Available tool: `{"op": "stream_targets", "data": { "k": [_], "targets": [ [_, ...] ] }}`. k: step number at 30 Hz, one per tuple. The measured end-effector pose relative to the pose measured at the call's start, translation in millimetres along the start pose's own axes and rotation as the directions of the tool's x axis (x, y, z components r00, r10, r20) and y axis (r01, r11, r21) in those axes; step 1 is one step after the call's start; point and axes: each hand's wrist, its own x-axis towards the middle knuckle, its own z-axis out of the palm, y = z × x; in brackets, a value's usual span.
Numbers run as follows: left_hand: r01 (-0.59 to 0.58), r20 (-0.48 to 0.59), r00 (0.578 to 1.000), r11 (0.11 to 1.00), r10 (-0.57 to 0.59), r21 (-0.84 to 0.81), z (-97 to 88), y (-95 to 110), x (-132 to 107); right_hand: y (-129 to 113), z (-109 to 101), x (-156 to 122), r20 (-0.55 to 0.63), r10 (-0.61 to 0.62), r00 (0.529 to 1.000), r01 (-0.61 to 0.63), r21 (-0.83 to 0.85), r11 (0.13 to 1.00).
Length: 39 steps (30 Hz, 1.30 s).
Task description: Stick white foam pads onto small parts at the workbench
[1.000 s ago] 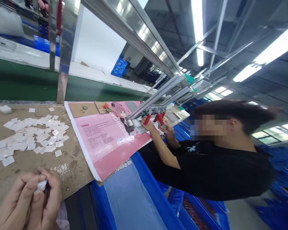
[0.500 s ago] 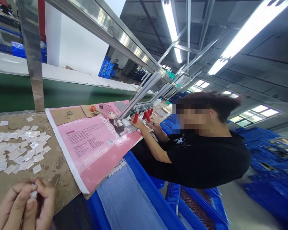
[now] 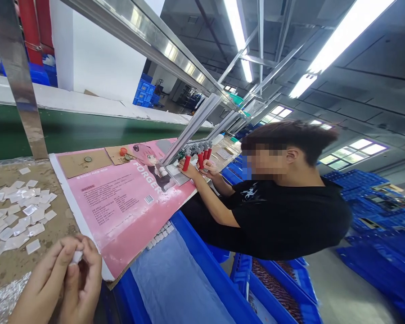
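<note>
At the lower left of the head view, my left hand and my right hand are cupped together above the table edge. Their fingertips are closed round a small white piece, mostly hidden, so its exact kind does not show. Many thin white square pieces lie scattered on the brown tabletop beyond my left hand. A pink printed sheet begins just past my right hand.
A co-worker in black works red-handled clamps on the same table. Below the edge, a blue bin has bluish sheeting and rows of small white pieces. A metal post rises at left.
My hands, together on the small white piece, have shifted right and slightly up in the view. The camera has turned a little, and the scattered squares sit farther left.
</note>
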Motion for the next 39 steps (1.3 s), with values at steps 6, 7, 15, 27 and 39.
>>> {"op": "stream_targets", "data": {
  "k": [6,7,15,27,39],
  "targets": [
    [0.204,0.169,0.968,0.973,-0.184,-0.106,22.0,41.3,24.2,-16.7,-31.7,27.4,0.057,-0.023,0.998,0.025,-0.038,0.999],
    [0.216,0.204,0.960,0.970,-0.190,-0.109,25.2,39.7,24.7,-20.7,-33.9,33.0,0.050,0.026,0.998,-0.025,-0.017,1.000],
    [-0.148,0.320,0.939,0.988,0.129,0.036,40.8,14.0,19.4,-28.8,-44.0,61.0,-0.038,0.393,0.919,-0.369,0.278,0.887],
    [-0.144,0.297,0.952,0.966,0.075,0.217,37.7,2.9,36.2,-37.9,-63.2,80.6,0.080,0.367,0.927,-0.368,0.003,0.930],
    [-0.322,0.300,0.920,0.921,0.251,0.220,56.2,-12.3,21.7,-38.8,-57.7,76.1,-0.025,0.369,0.929,-0.361,0.154,0.920]
  ]
}}
